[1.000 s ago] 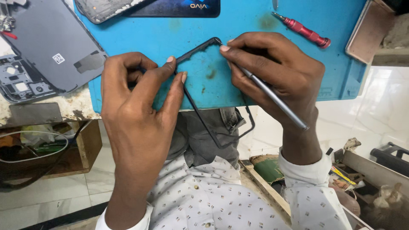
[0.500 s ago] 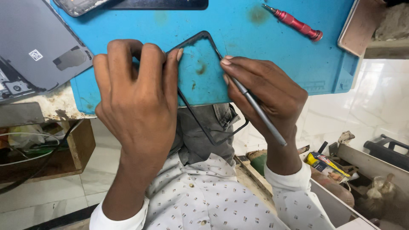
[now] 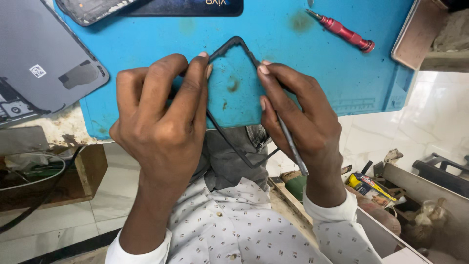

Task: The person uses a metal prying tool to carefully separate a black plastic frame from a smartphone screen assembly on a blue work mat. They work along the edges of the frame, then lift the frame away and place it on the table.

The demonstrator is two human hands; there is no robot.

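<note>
Seen from above, two bare hands work at the near edge of a blue mat (image 3: 303, 58) that covers a workbench. The left hand (image 3: 161, 122) is curled closed around one side of a thin black frame (image 3: 234, 46), a narrow rectangular band shaped like the outline of a phone, with its fingertips pressed on the frame's upper edge. The frame lies tilted, its far corner resting on the mat and its near corner hanging past the mat's edge above the person's lap. The right hand (image 3: 303, 122) pinches the opposite side of the frame with thumb and forefinger, and at the same time grips a slim grey metal tool (image 3: 293, 146) that runs back along the palm toward the wrist. Both wrists come out of white shirt sleeves with a small dark pattern. Well apart from the hands, a red screwdriver (image 3: 344, 32) lies on the far right part of the mat. A grey phone back cover (image 3: 44, 54) lies at the left, overlapping the mat's edge, and a dark phone (image 3: 195, 6) sits at the top edge of the view. A wooden box (image 3: 83, 171) with cables stands below the bench at the left.
</note>
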